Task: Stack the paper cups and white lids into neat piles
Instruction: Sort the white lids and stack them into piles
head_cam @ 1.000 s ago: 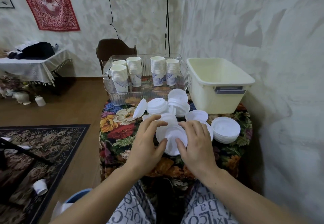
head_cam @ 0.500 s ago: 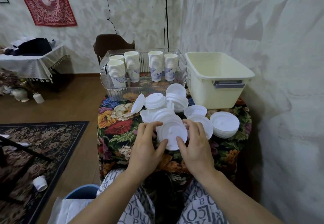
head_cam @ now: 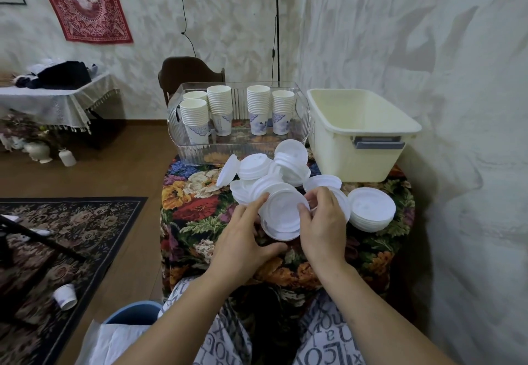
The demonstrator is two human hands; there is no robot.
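Observation:
A white lid (head_cam: 284, 216) is tilted up above the floral table, held between both hands. My left hand (head_cam: 243, 240) grips its left and lower edge; my right hand (head_cam: 321, 223) pinches its right rim. Behind it lies a loose heap of white lids (head_cam: 268, 169). A neat pile of lids (head_cam: 371, 209) sits to the right. Several stacks of paper cups (head_cam: 220, 110) stand in a clear bin (head_cam: 200, 152) at the back.
A cream plastic tub (head_cam: 357, 136) stands at the back right against the wall. The small table has a floral cloth (head_cam: 194, 207). A stray paper cup (head_cam: 65, 296) lies on the rug at left. A blue bucket (head_cam: 134, 312) sits by my knees.
The lid has been lifted and tilted upward between both hands, which moved slightly up and apart on its rim.

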